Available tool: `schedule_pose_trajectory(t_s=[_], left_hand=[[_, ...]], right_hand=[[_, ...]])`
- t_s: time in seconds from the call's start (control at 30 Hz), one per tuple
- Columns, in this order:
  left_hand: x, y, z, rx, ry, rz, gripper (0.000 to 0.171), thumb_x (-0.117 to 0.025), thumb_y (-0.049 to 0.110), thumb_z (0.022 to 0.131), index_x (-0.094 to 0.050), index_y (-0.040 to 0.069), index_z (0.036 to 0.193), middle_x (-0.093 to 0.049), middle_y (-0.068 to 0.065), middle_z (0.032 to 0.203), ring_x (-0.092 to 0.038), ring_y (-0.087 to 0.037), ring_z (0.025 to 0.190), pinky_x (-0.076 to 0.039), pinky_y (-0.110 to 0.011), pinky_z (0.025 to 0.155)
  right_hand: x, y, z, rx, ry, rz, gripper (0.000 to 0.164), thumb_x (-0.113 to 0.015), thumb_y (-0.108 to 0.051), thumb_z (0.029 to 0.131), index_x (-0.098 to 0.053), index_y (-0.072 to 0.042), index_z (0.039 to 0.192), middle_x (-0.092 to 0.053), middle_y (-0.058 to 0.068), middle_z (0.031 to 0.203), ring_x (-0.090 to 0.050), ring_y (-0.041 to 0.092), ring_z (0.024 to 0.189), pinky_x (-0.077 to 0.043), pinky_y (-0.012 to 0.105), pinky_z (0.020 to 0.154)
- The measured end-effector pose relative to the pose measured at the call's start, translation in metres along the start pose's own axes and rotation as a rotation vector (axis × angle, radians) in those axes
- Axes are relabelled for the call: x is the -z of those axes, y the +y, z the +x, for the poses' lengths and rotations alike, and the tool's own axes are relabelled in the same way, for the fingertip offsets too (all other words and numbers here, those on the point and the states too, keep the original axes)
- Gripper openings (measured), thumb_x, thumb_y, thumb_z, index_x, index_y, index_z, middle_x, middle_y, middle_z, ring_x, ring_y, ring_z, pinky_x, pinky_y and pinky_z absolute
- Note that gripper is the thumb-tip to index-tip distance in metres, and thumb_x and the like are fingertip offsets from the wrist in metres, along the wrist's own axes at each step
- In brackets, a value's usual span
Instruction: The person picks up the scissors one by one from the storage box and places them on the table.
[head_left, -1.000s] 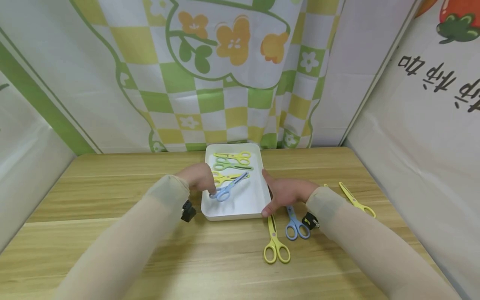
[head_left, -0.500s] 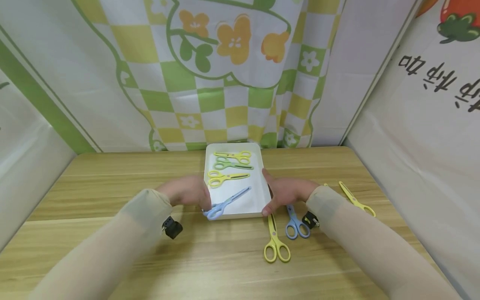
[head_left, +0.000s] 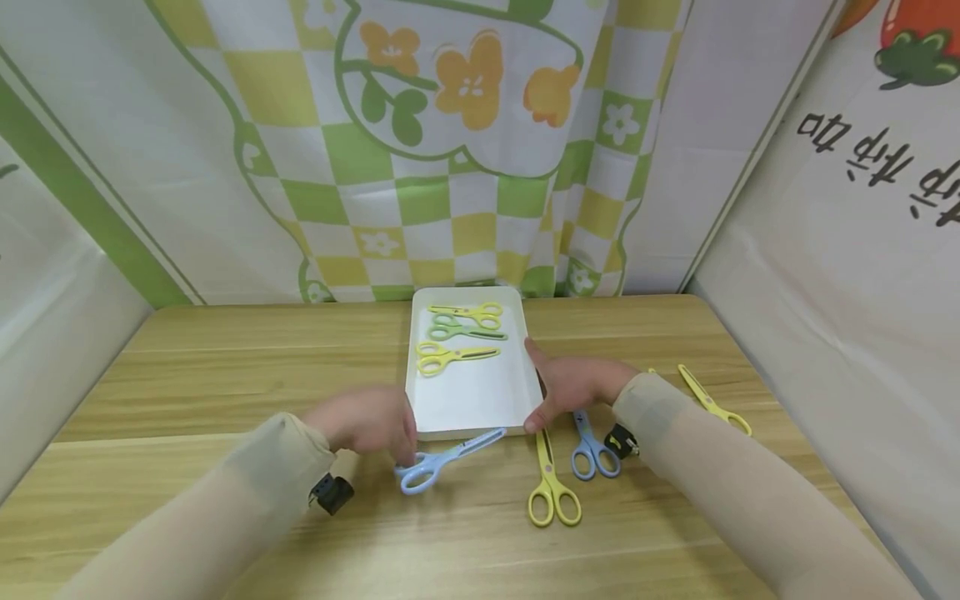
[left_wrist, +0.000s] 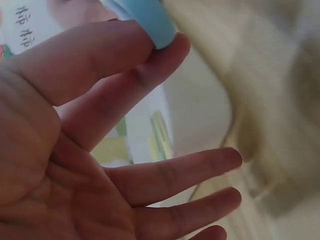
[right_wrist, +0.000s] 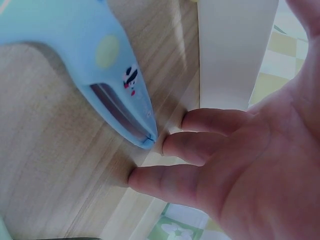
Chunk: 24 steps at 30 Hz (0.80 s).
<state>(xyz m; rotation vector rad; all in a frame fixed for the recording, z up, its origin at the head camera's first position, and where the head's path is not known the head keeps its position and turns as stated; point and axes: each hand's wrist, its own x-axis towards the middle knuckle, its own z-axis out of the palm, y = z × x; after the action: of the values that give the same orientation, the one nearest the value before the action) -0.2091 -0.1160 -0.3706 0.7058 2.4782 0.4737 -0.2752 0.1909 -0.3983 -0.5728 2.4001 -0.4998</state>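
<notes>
Thumb and index finger of my left hand [head_left: 371, 421] pinch one handle loop of blue scissors [head_left: 467, 446], held in front of the tray's near edge. In the left wrist view the blue handle [left_wrist: 159, 27] sits between those fingertips while the other fingers spread. My right hand [head_left: 576, 390] lies against the right side of the white tray [head_left: 472, 408], thumb at its near corner. The right wrist view shows several fingers [right_wrist: 165, 180] straight, tips at the tabletop beside the tray wall. Inside the tray lie yellow scissors [head_left: 459, 356], green scissors [head_left: 468, 332] and another yellow pair [head_left: 467, 313].
Right of the tray, yellow scissors [head_left: 547, 475] and a second blue pair [head_left: 587, 442] lie on the wooden table [head_left: 247, 375]. Farther right is another yellow pair [head_left: 705, 392], with a yellow tip showing by the right wrist. A checked curtain [head_left: 450, 200] hangs behind.
My left hand has drawn the blue scissors out of the tray, toward me and slightly left, past the near edge. The right hand has stayed at the tray's side.
</notes>
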Motion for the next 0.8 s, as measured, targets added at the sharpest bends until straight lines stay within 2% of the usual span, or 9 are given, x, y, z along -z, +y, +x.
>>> schedule_pose_trajectory(t_s=[0.13, 0.2, 0.3, 0.43, 0.53, 0.57, 0.63, 0.8], left_hand=[[-0.014, 0.001, -0.005, -0.035, 0.036, 0.123, 0.022, -0.071, 0.007, 0.07, -0.062, 0.015, 0.052, -0.045, 0.012, 0.049, -0.037, -0.009, 0.049, -0.031, -0.025, 0.046], [-0.022, 0.003, -0.007, -0.013, 0.066, 0.215, 0.026, -0.069, 0.006, 0.067, -0.054, 0.015, 0.049, -0.042, 0.009, 0.048, -0.037, -0.011, 0.047, -0.031, -0.027, 0.045], [-0.032, 0.009, -0.011, 0.069, 0.11, 0.307, 0.03, -0.073, 0.011, 0.069, -0.049, 0.016, 0.051, -0.044, 0.003, 0.052, -0.043, -0.017, 0.052, -0.04, -0.033, 0.048], [-0.042, 0.016, -0.016, 0.136, 0.156, 0.316, 0.026, -0.073, 0.012, 0.073, -0.051, 0.013, 0.059, -0.049, -0.001, 0.059, -0.049, -0.022, 0.059, -0.046, -0.046, 0.064], [-0.045, 0.02, -0.02, 0.133, 0.182, 0.304, 0.024, -0.073, 0.011, 0.072, -0.052, 0.013, 0.061, -0.05, -0.001, 0.061, -0.048, -0.021, 0.06, -0.042, -0.047, 0.07], [-0.046, 0.022, -0.021, 0.114, 0.193, 0.309, 0.024, -0.073, 0.012, 0.071, -0.052, 0.014, 0.06, -0.05, 0.0, 0.062, -0.047, -0.02, 0.06, -0.041, -0.046, 0.07], [-0.047, 0.025, -0.024, 0.035, 0.206, 0.354, 0.025, -0.074, 0.012, 0.071, -0.052, 0.016, 0.061, -0.048, 0.003, 0.062, -0.046, -0.017, 0.059, -0.042, -0.044, 0.067], [-0.055, 0.029, -0.028, -0.272, 0.167, 0.472, 0.023, -0.076, 0.009, 0.075, -0.057, 0.019, 0.082, -0.043, 0.008, 0.067, -0.041, -0.009, 0.058, -0.041, -0.032, 0.051]], right_hand=[[0.001, 0.0, -0.001, -0.005, -0.001, -0.006, 0.143, -0.085, -0.053, 0.073, 0.02, -0.002, 0.154, -0.021, 0.031, 0.156, -0.027, 0.032, 0.144, -0.021, 0.04, 0.116], [0.001, -0.001, -0.001, -0.01, -0.003, -0.009, 0.143, -0.085, -0.054, 0.072, 0.02, -0.003, 0.154, -0.021, 0.03, 0.157, -0.027, 0.031, 0.144, -0.021, 0.039, 0.116], [0.001, 0.0, -0.001, -0.014, 0.0, -0.009, 0.144, -0.085, -0.055, 0.072, 0.02, -0.003, 0.154, -0.021, 0.029, 0.157, -0.027, 0.03, 0.144, -0.021, 0.039, 0.116], [0.0, 0.0, 0.0, -0.015, 0.001, -0.003, 0.144, -0.085, -0.056, 0.071, 0.02, -0.003, 0.154, -0.019, 0.029, 0.158, -0.026, 0.03, 0.144, -0.021, 0.039, 0.116], [0.001, 0.0, 0.0, -0.015, -0.001, -0.006, 0.145, -0.085, -0.057, 0.071, 0.02, -0.003, 0.154, -0.019, 0.029, 0.158, -0.026, 0.03, 0.144, -0.021, 0.039, 0.116], [0.001, 0.0, 0.0, -0.012, 0.0, -0.007, 0.145, -0.085, -0.057, 0.071, 0.02, -0.002, 0.154, -0.019, 0.03, 0.157, -0.027, 0.031, 0.144, -0.021, 0.039, 0.116], [0.001, 0.0, 0.0, -0.008, 0.001, -0.007, 0.144, -0.085, -0.056, 0.071, 0.02, -0.001, 0.154, -0.02, 0.03, 0.157, -0.027, 0.031, 0.144, -0.022, 0.04, 0.116], [0.0, -0.001, 0.0, -0.002, 0.0, -0.009, 0.142, -0.085, -0.054, 0.073, 0.02, 0.0, 0.153, -0.021, 0.031, 0.156, -0.027, 0.032, 0.144, -0.022, 0.039, 0.116]])
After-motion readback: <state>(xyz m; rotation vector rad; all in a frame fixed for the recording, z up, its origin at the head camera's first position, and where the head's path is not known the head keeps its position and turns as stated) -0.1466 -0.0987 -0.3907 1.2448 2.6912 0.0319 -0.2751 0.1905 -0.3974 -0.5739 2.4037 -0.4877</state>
